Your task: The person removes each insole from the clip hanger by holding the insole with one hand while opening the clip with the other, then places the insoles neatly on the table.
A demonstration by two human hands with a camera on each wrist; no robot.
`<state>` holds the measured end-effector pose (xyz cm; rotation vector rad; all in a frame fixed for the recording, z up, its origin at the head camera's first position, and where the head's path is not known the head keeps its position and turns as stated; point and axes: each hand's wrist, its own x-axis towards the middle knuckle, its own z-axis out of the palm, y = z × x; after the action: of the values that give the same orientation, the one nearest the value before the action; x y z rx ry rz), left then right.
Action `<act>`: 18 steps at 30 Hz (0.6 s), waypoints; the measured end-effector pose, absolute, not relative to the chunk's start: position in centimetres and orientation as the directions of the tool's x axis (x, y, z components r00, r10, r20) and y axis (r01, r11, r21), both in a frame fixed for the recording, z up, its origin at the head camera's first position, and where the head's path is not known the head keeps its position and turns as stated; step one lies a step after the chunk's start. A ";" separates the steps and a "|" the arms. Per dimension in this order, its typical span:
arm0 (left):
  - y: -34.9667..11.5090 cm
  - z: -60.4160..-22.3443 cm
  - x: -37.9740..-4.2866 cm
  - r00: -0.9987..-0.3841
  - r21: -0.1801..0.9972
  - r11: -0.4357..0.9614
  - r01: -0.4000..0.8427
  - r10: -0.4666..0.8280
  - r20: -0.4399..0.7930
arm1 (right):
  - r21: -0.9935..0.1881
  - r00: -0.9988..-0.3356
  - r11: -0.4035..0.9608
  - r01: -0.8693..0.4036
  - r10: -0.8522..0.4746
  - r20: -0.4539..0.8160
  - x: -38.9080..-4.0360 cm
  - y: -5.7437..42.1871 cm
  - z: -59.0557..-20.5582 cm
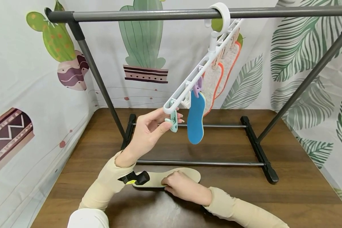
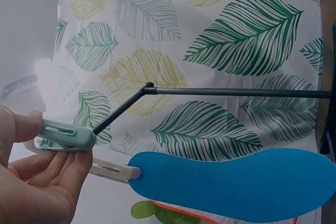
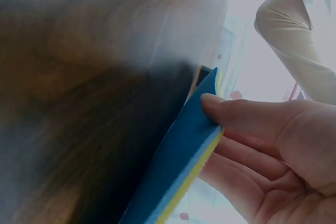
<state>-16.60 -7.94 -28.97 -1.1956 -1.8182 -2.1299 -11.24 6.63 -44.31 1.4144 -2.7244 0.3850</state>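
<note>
- One mint-green clothespin, at the near end of the white hanger, is pinched between thumb and fingers of the left hand.
- From my feed I see the right hand grasping the edge of a beige insole, whose other face shows blue.
- It lies on the table, farther from the back edge than the drying rack.
- I also see a blue insole hanging from a purple clothespin.

R hand hides part of beige insole; in R wrist cam. view, tabletop is v. blurred.
</note>
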 end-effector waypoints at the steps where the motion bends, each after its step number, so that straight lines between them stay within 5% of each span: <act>1: -7.9 -29.0 -16.6 -0.688 0.796 -0.284 0.535 0.400 0.605 | -0.194 -0.581 0.552 -0.811 -0.800 0.149 -11.2 6.6 -44.3; 18: -8.0 -29.0 -16.6 -0.688 0.798 -0.261 0.543 0.406 0.601 | -0.206 -0.584 0.557 -0.805 -0.805 0.104 -11.0 6.0 -44.9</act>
<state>-16.64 -8.00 -28.98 -1.1930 -1.8450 -2.1043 -11.00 6.03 -44.93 1.4347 -2.7737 0.3652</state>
